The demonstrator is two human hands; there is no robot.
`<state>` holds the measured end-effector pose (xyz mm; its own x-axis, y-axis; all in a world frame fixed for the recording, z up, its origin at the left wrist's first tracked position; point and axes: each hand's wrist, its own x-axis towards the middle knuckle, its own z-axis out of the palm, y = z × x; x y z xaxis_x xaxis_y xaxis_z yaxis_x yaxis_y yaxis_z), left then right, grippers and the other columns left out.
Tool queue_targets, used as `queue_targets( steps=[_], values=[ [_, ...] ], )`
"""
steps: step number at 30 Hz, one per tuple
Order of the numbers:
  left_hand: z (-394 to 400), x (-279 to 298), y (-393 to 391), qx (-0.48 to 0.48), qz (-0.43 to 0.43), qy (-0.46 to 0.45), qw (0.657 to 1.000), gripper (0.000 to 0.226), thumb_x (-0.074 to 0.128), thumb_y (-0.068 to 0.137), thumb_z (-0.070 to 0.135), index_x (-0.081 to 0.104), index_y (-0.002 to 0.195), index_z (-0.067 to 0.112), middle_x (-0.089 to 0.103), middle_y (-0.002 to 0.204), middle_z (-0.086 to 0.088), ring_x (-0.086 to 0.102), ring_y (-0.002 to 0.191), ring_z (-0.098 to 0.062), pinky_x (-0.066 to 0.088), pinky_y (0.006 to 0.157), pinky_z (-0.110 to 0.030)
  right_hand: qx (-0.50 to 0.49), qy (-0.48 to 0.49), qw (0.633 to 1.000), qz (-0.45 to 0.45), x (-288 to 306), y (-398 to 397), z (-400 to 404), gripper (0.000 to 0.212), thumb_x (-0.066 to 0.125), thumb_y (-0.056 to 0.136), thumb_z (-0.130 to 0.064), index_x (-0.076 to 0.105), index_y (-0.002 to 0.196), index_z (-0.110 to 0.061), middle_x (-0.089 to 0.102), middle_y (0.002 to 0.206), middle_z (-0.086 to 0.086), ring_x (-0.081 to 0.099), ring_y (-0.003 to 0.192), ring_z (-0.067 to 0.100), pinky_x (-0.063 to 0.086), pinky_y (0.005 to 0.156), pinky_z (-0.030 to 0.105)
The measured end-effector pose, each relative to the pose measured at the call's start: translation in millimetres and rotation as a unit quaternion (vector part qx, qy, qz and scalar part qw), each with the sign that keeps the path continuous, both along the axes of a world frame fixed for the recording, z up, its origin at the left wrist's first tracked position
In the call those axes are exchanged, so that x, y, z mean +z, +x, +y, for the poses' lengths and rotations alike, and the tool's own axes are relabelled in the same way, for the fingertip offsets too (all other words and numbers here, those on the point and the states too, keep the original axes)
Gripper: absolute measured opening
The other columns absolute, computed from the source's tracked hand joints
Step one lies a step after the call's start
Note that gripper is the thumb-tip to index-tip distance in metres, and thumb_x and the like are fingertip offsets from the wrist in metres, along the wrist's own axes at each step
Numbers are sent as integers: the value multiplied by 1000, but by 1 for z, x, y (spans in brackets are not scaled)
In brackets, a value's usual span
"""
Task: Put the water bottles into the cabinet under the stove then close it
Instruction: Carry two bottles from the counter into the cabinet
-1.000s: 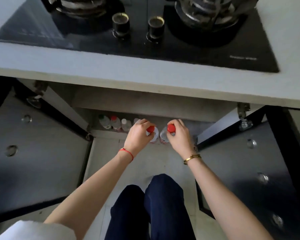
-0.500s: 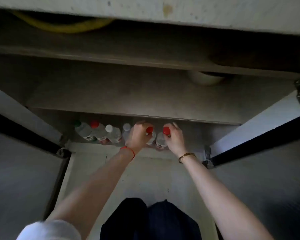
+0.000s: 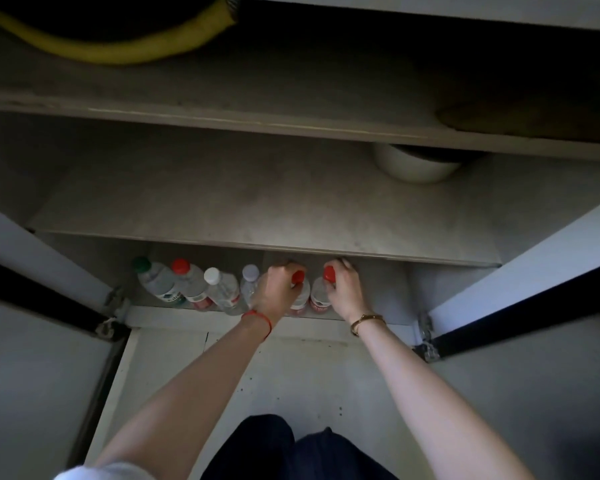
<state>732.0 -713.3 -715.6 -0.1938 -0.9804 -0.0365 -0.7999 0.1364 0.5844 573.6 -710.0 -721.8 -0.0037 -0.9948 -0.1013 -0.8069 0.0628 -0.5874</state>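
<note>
A red-capped water bottle [image 3: 300, 297] is pinched near its neck by the left hand [image 3: 278, 292]; another red-capped bottle [image 3: 321, 296] by the right hand [image 3: 343, 289]. Four more bottles [image 3: 191, 285] stand left of the hands. Full bottles are likely heavy and smooth, so the neck is best held.

Cabinet floor [image 3: 388, 296] — six water bottles [image 3: 222, 289] stand in a row.

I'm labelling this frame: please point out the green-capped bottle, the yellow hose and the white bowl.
green-capped bottle [image 3: 142, 264]: head view, on its cap.
yellow hose [image 3: 118, 51]: head view, mid-length of the curve.
white bowl [image 3: 413, 168]: head view, on its outer wall.
</note>
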Motion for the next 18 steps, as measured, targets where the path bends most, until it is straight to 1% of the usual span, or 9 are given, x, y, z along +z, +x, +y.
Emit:
queue_targets(
  steps=[5,8,10,13,16,18],
  values=[
    [1,2,-1,-9,-6,-4,1000,38,63,82,4,64,118,17,67,117,-7,67,98,-27,56,83,-38,-3,12,1000,14,2,4,1,38,55,91,-13,52,129,-9,51,135,12,50,121,32,46,99,40],
    [6,8,-1,-15,-18,0,1000,46,63,84,6,57,128,17,62,125,-9,66,100,-31,55,83,-39,-2,14,1000,14,5,3,7,44,55,92,-12,47,135,-12,49,138,10,48,124,31,46,100,40],
    [10,14,3,-17,-18,2,1000,49,63,84,8,53,131,17,59,129,-9,66,101,-32,55,84,-40,0,10,1000,5,10,2,14,46,54,92,-11,45,137,-13,49,138,10,47,125,30,46,101,40],
    [22,30,13,-11,0,-10,1000,48,65,84,10,54,131,15,59,129,-8,65,103,-28,57,83,-40,0,-1,1000,4,22,2,24,47,55,91,-11,45,137,-13,49,139,9,46,126,29,44,104,40],
    [37,46,28,14,25,-34,999,45,68,83,13,57,126,15,62,123,-7,65,103,-27,58,80,-40,7,-21,999,23,35,9,36,49,58,90,-13,46,137,-13,50,140,7,42,129,27,42,106,41],
    [48,57,39,35,30,-52,998,43,69,83,14,59,124,14,64,119,-8,66,101,-26,58,77,-40,30,-32,999,24,45,20,43,49,60,89,-14,48,137,-14,50,139,7,40,131,27,40,109,42]
  ],
)
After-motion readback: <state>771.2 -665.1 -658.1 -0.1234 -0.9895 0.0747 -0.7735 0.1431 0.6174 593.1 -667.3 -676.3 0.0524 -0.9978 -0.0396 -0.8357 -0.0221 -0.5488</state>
